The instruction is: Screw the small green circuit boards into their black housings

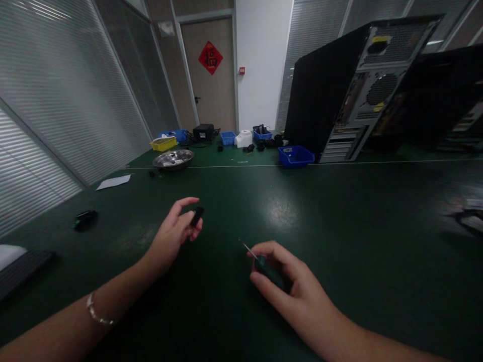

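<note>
From where I stand, the left hand [170, 236] has its fingers curled on a small black part [196, 216] over the green surface [226, 311]. The right hand [298, 281] closes round a screwdriver [266, 267], seemingly gripped low to leave its shaft free. A metal bowl [166, 163] and blue bin [296, 161] stand beyond, blocking neither.

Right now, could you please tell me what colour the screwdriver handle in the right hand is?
The screwdriver handle is dark green, best seen in the head view.
</note>
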`<state>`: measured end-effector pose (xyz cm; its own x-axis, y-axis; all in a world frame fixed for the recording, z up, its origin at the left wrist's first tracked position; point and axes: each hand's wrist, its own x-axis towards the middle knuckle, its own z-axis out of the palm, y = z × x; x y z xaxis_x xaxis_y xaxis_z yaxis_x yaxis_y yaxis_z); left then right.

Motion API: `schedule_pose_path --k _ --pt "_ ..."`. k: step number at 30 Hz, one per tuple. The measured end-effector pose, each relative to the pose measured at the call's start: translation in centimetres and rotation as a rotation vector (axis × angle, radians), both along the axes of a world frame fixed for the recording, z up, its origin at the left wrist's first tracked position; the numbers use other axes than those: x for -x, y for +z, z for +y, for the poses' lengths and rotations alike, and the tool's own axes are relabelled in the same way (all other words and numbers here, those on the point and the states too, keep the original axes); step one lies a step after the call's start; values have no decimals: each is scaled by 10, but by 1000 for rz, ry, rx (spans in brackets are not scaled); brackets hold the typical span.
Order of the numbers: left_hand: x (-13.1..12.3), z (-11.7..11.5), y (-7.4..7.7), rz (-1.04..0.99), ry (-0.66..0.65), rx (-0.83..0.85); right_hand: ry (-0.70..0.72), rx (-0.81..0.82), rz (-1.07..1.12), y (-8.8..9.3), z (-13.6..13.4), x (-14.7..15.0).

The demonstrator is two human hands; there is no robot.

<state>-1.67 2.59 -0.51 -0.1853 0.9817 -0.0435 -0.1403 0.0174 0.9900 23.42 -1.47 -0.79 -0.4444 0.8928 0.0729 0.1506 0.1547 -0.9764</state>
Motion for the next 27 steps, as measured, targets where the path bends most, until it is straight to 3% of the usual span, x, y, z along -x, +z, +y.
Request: schedule_pose_path --k 3,6,9,14,20,27 --pt "-19 -24 3 190 -344 33 -10 26 50 0 -2 -1" --pt "-23 -38 7 321 -517 -19 -6 -23 49 -2 -2 -2" --pt "-22 -42 9 364 -549 -74 39 -121 17 -7 -1 -3" --pt "-23 -38 3 376 -481 -95 65 -271 -92 -13 -1 -4" --pt "-22 -38 -3 252 -573 -64 92 -228 -117 -11 2 -1" --pt "-24 -37 -1 274 -554 -50 124 -187 -104 -9 2 -1"
